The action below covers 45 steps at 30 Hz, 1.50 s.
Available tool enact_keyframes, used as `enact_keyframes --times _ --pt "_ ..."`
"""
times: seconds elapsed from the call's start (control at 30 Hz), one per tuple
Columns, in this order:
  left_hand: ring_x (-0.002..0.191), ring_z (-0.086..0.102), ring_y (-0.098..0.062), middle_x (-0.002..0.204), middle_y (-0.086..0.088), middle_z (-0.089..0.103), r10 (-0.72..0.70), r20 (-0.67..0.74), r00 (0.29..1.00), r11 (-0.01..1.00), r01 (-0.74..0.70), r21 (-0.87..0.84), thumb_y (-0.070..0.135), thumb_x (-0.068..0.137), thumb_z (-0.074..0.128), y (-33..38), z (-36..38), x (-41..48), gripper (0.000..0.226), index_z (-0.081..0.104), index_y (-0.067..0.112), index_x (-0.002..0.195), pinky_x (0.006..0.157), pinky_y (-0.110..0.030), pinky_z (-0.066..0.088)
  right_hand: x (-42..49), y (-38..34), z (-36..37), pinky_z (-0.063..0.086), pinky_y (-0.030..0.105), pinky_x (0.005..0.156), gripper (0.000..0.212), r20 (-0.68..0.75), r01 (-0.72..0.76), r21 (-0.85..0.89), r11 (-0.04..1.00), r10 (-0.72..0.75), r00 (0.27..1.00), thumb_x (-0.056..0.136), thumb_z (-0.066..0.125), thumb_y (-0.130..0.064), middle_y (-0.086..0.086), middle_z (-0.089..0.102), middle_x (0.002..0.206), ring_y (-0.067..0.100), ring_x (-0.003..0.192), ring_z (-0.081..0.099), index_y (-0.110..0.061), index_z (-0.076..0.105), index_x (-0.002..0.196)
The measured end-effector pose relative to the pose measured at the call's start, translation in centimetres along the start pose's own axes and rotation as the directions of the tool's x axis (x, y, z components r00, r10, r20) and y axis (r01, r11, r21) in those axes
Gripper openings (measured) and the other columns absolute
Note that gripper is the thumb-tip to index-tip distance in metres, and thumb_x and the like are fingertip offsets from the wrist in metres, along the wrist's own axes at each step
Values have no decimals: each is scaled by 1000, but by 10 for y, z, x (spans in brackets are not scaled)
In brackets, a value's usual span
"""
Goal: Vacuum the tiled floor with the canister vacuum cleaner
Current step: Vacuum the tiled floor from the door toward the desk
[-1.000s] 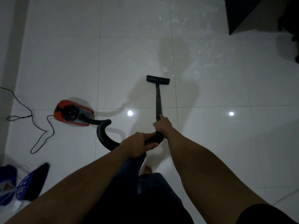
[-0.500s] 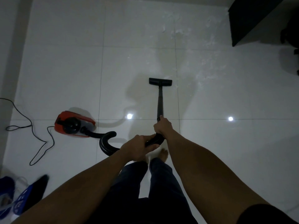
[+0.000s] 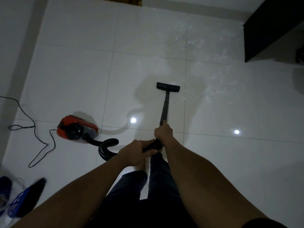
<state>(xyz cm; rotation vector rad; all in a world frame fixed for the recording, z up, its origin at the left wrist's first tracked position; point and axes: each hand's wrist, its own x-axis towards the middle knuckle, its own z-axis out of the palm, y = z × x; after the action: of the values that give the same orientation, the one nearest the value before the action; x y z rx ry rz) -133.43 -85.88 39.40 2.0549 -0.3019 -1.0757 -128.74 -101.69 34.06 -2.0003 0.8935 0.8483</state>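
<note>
Head view: the tiled floor [image 3: 65,71] spreads wide and pale, bounded by a wall [image 3: 14,38] on the left and a dark cabinet [image 3: 269,25] at the far right corner. The red vacuum cleaner [image 3: 77,127] sits to the person's left, its cord [image 3: 36,137] looping toward the wall. The nozzle [image 3: 168,87] rests flat ahead, just beside white scraps [image 3: 194,40]. The right hand [image 3: 163,131] wraps its fingers round the tube [image 3: 165,107]; the left hand [image 3: 134,153] grips the hose [image 3: 105,145].

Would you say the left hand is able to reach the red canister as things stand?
Probably not without a step or a bend. The left hand holds the hose, and the canister sits on the floor off to its left, apart; nothing lies between but the hose.
</note>
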Motion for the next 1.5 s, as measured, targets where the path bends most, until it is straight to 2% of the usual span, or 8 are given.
enact_keyframes --times 0.3,0.43,0.63,0.87,1.03,1.27,1.43,1.5 --pt "52 56 6 68 17 59 -13 -15 1000 999 12 -35 44 99 58 24 -12 33 55 45 30 150 56 -11 40 21 -19 -34 45 28 75 74 3 1 24 1000 -1 1000 95 47 -9 15 45 145 30 116 55 -20 11 159" --pt "54 56 4 72 14 62 -4 -37 999 998 2 -61 44 99 58 46 -20 56 52 47 32 148 58 -12 42 39 -34 -59 48 29 74 75 10 8 62 998 -9 1000 94 47 -9 15 47 142 26 106 56 -22 12 159" --pt "56 57 5 74 16 62 -14 -68 998 1000 13 -27 44 99 58 61 -36 77 51 46 33 147 59 -10 42 59 -54 -78 49 29 76 73 74 40 22 999 -41 996 94 47 -11 15 44 146 26 111 56 -20 15 159" --pt "58 58 2 70 15 61 -45 -108 993 999 43 -16 42 100 57 67 -48 93 50 46 33 148 58 -11 41 80 -74 -86 48 28 73 73 123 95 -12 995 -93 988 94 45 -9 14 46 144 18 93 50 -21 14 159" --pt "51 54 1 66 14 59 -80 -144 986 996 73 -55 45 99 57 78 -64 120 51 47 33 148 55 -14 40 105 -100 -99 52 32 77 74 142 104 -52 993 -96 985 93 46 -10 16 48 141 25 99 56 -21 14 158" --pt "65 63 2 80 15 66 -109 -151 983 993 101 -60 49 98 58 82 -101 154 51 47 36 147 65 -16 49 139 -140 -110 53 33 75 73 134 72 -35 997 -66 989 93 47 -7 14 50 135 19 86 50 -20 15 157" --pt "117 58 -40 129 -29 57 -151 -99 984 989 149 -20 58 95 55 74 -144 187 64 46 26 149 102 -42 49 167 -181 -113 53 32 73 75 123 51 -25 998 -48 991 93 47 -7 14 51 135 18 82 52 -21 13 158" --pt "109 63 -28 129 -29 58 -111 -95 989 993 107 -40 53 95 58 72 -163 203 66 46 15 148 95 -28 51 182 -201 -116 53 32 76 75 112 68 -45 997 -62 992 94 48 -9 14 48 141 23 95 57 -20 12 159"
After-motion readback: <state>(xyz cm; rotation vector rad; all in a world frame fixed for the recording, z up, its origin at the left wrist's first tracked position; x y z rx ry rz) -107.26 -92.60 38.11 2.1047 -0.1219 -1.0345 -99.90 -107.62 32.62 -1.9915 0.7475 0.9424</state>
